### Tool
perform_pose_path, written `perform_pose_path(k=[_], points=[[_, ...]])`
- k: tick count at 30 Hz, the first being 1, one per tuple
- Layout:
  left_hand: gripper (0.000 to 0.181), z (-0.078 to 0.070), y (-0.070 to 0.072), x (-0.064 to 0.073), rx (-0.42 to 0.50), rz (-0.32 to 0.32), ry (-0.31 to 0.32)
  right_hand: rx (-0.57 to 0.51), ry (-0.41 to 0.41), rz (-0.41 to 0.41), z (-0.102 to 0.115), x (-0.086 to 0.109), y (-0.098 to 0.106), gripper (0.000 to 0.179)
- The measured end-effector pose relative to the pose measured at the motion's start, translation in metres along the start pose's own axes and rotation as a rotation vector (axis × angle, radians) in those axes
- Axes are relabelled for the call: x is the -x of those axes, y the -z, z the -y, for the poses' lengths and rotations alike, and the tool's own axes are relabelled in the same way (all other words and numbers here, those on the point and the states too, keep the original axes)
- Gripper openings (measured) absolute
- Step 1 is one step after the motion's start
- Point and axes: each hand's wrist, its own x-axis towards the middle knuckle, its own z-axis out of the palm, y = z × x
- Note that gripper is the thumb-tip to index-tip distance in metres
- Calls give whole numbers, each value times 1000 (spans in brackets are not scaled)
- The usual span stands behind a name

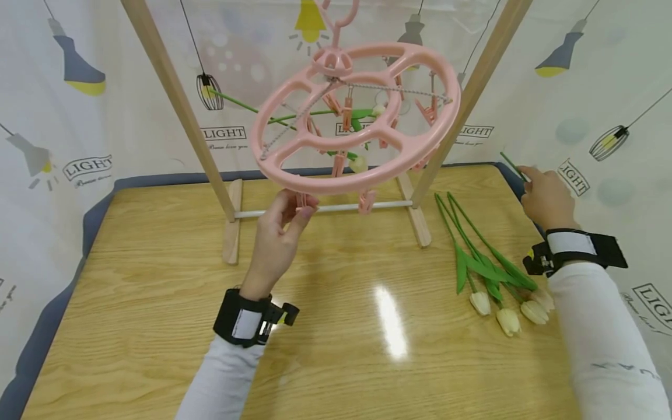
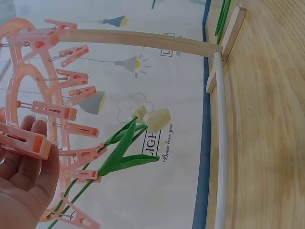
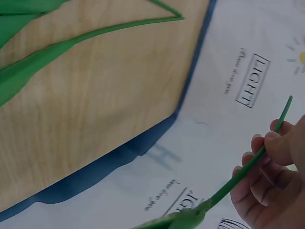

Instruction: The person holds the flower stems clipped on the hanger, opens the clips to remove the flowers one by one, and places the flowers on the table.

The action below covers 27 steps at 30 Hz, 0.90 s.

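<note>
A pink round drying hanger [image 1: 325, 185] with several dangling clothespins hangs at the centre of the head view. At its near rim my left hand [image 1: 275, 245] holds one pink clothespin [image 2: 28, 143] between thumb and fingers. Two white tulips [image 2: 157, 119] with green stems sit among the hanger's clothespins. Off to the right, my right hand [image 1: 550, 201] pinches a green tulip stem [image 3: 236, 181] near its bare end. A leaf of this tulip [image 3: 186, 218] shows low in the right wrist view; its bloom is hidden there.
Several white tulips [image 1: 508, 322] lie on the right of the wooden table [image 1: 157, 315], beside my right forearm. A wooden frame [image 1: 181, 111] with a white crossbar [image 1: 362, 206] stands at the back. Behind it, a lamp-printed cloth [image 1: 157, 134] covers the wall.
</note>
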Motion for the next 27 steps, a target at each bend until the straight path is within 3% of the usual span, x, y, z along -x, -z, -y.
perform_pose_path(k=[8,17,21,27], points=[[18,-1,-1,0,8,1,13,42,-22,74,-10,3,-22,50],[19,-1,0,1,11,2,9,46,0,22,-7,2,-35,51],[19,-2,0,1,5,-1,5,53,38,19,-4,3,-40,48],[19,0,0,3,1,5,6,35,94,98,-5,1,-53,47]])
